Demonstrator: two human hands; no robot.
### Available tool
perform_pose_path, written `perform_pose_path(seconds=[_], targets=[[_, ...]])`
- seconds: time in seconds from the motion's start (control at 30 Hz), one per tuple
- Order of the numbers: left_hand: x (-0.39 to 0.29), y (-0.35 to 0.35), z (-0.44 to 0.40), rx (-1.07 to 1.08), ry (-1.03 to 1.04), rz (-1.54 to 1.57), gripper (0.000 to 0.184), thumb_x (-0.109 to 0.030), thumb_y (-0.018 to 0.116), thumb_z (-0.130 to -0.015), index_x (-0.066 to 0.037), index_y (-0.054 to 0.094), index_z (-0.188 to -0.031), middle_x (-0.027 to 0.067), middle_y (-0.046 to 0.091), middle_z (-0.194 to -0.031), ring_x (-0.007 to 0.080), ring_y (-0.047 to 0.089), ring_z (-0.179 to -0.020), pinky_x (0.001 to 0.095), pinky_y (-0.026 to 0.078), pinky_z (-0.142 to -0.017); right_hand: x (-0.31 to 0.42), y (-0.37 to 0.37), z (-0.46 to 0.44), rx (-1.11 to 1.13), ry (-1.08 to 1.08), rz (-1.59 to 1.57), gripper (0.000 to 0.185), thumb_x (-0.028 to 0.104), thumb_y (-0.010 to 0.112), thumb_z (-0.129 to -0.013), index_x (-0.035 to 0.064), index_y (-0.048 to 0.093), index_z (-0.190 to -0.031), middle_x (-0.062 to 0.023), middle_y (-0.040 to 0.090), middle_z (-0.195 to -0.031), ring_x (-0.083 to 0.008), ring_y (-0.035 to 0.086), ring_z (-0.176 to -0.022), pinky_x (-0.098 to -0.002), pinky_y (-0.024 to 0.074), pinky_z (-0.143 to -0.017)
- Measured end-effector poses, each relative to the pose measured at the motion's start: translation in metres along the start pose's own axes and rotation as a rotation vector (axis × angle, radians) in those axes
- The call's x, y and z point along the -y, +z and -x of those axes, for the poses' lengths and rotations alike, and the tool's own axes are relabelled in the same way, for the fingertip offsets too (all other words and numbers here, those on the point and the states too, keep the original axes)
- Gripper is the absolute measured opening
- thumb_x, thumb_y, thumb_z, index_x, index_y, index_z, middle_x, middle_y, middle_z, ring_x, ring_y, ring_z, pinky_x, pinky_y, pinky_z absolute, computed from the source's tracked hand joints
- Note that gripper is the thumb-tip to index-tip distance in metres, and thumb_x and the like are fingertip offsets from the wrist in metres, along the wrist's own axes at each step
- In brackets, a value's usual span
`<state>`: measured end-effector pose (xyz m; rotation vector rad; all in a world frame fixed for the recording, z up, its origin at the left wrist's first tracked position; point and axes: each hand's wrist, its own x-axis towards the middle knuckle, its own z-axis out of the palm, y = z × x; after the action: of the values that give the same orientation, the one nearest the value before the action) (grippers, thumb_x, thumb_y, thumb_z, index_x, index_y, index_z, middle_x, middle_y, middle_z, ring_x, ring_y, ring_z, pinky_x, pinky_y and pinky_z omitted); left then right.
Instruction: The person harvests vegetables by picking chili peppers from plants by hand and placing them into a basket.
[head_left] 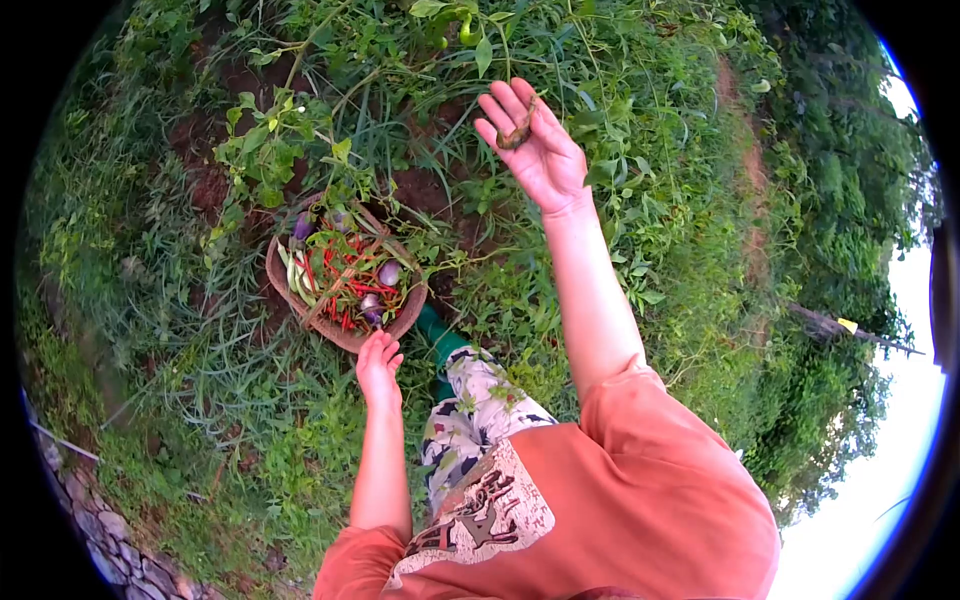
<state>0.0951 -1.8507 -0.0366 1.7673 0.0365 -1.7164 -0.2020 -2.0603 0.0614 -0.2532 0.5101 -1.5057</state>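
Observation:
My right hand (540, 150) is held out palm up among the plants, fingers extended. Across its fingers lies a shrivelled brown pepper (515, 137) with a curved stem. My left hand (378, 368) is low at the near rim of a woven basket (325, 325), its fingers loosely curled and apart. Just beyond those fingertips lies a purple eggplant (371, 304) in the basket. Also inside are red chillies (345, 318), pale green pods (296, 270), another eggplant (390, 273) and a darker one (304, 225). The basket's handle arches over them.
A green pepper (468, 32) hangs on a plant above my right hand. Leafy plants (275, 150) and grass surround the basket. A green boot (437, 335) stands beside it. A stone wall (110, 530) runs at lower left, a dirt strip (750, 170) at right.

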Motion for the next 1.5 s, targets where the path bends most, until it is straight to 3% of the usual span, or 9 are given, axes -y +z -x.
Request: perform_pose_path(seconds=[0.2, 0.33, 0.57, 0.67, 0.8, 1.03, 1.3, 1.4, 1.5], targets=[[-0.064, 0.085, 0.060, 0.462, 0.171, -0.133, 0.023, -0.013, 0.053, -0.087, 0.002, 0.055, -0.105, 0.0089, 0.061, -0.085, 0.0111, 0.056, -0.065, 0.0198, 0.041, -0.050, -0.047, 0.026, 0.044, 0.058, 0.131, -0.091, 0.041, 0.013, 0.048, -0.087, 0.0103, 0.041, -0.126, -0.0145, 0.033, -0.137, -0.0302, 0.026, -0.129, -0.0557, 0.0180, -0.104], [-0.099, 0.121, 0.066, 0.554, 0.109, 0.167, 0.031, -0.023, 0.053, -0.088, 0.002, 0.054, -0.106, 0.0108, 0.062, -0.087, 0.0127, 0.057, -0.066, 0.0203, 0.042, -0.048, -0.065, 0.029, 0.060, 0.116, 0.166, -0.052, 0.039, 0.013, 0.050, -0.086, 0.0095, 0.044, -0.124, -0.0148, 0.034, -0.136, -0.0289, 0.027, -0.129, -0.0548, 0.0186, -0.104], [-0.092, 0.116, 0.036, 0.738, -0.008, 0.004, 0.028, -0.015, 0.057, -0.085, 0.000, 0.055, -0.109, 0.0086, 0.061, -0.083, 0.0106, 0.055, -0.063, 0.0196, 0.041, -0.048, -0.079, 0.022, 0.088, 0.036, 0.443, 0.513, 0.043, 0.018, 0.050, -0.088, 0.0031, 0.041, -0.127, -0.0156, 0.038, -0.133, -0.0244, 0.043, -0.118, -0.0351, 0.0352, -0.097], [-0.067, 0.098, 0.030, 0.678, -0.024, -0.039, 0.022, -0.011, 0.057, -0.084, -0.001, 0.057, -0.104, 0.0067, 0.061, -0.080, 0.0096, 0.054, -0.062, 0.0199, 0.041, -0.050, -0.073, 0.011, 0.106, 0.043, 0.305, 1.090, 0.042, 0.020, 0.050, -0.089, 0.0023, 0.042, -0.126, -0.0127, 0.049, -0.125, -0.0173, 0.050, -0.110, -0.0295, 0.0382, -0.092], [-0.035, 0.073, 0.021, 0.709, -0.079, -0.032, 0.019, -0.009, 0.057, -0.083, -0.001, 0.057, -0.101, 0.0076, 0.062, -0.084, 0.0123, 0.058, -0.068, 0.0227, 0.045, -0.057, -0.031, -0.019, 0.099, -0.496, -0.192, 1.319, 0.020, 0.009, 0.051, -0.088, -0.0003, 0.053, -0.106, -0.0071, 0.061, -0.098, -0.0116, 0.056, -0.091, -0.0252, 0.0428, -0.083], [-0.018, 0.064, 0.016, 0.689, -0.028, -0.040, 0.011, -0.004, 0.059, -0.080, -0.005, 0.055, -0.090, 0.0107, 0.063, -0.092, 0.0135, 0.059, -0.075, 0.0237, 0.045, -0.061, 0.019, -0.066, 0.042, -0.207, -0.581, 2.408, 0.028, 0.002, 0.056, -0.073, 0.0158, 0.062, -0.097, -0.0087, 0.057, -0.097, -0.0266, 0.057, -0.078, -0.0338, 0.0480, -0.068], [0.023, 0.036, -0.003, 0.361, 0.022, -0.160, 0.014, -0.007, 0.065, -0.077, -0.007, 0.054, -0.086, -0.0015, 0.056, -0.074, 0.0051, 0.048, -0.062, 0.0186, 0.037, -0.054, 0.037, -0.058, 0.043, 0.108, -0.383, 2.605, 0.015, 0.018, 0.063, -0.073, 0.0149, 0.065, -0.088, -0.0022, 0.059, -0.102, -0.0262, 0.056, -0.090, -0.0392, 0.0472, -0.072], [0.030, 0.048, 0.007, 0.376, 0.005, -0.052, 0.014, -0.007, 0.064, -0.077, -0.006, 0.053, -0.086, -0.0013, 0.055, -0.073, 0.0054, 0.048, -0.059, 0.0182, 0.037, -0.051, 0.040, -0.051, 0.043, 0.382, -0.462, 2.570, 0.015, 0.020, 0.064, -0.074, 0.0119, 0.063, -0.087, -0.0026, 0.059, -0.098, -0.0262, 0.056, -0.090, -0.0392, 0.0462, -0.071], [0.013, 0.085, 0.024, 0.440, 0.086, 0.039, 0.017, -0.006, 0.063, -0.079, -0.003, 0.052, -0.091, 0.0018, 0.056, -0.076, 0.0072, 0.051, -0.057, 0.0185, 0.038, -0.045, 0.039, -0.033, 0.043, 0.565, -0.319, 2.518, 0.018, 0.023, 0.064, -0.075, 0.0080, 0.059, -0.084, -0.0055, 0.059, -0.089, -0.0260, 0.056, -0.088, -0.0373, 0.0457, -0.067]])
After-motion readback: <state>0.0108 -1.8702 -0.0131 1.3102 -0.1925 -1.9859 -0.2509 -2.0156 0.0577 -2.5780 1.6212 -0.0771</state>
